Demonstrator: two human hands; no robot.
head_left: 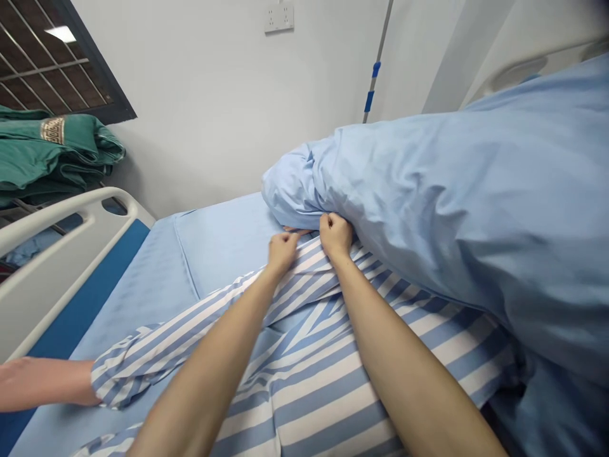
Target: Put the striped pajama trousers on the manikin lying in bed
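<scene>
Blue-and-white striped pyjamas [328,374] lie across the bed on a reclining figure. A bare limb [52,383] comes out of the gathered cuff at left. My left hand [283,251] is closed on the far edge of the striped fabric. Just right of it, my right hand [336,235] is also closed, at the border between the stripes and a light-blue quilt [428,190]. The fabric under its fingers is mostly hidden, but appears to be striped. A small skin-coloured patch [301,230] shows under the quilt's edge, between my hands.
At left stands the bed's white end board [57,222] with a blue panel. Green folded cloth [57,149] is stacked behind it, below a barred window [52,63]. A thin pole [379,60] rises by the wall, right of a socket plate [279,17]. Light-blue sheet [223,241] covers the mattress.
</scene>
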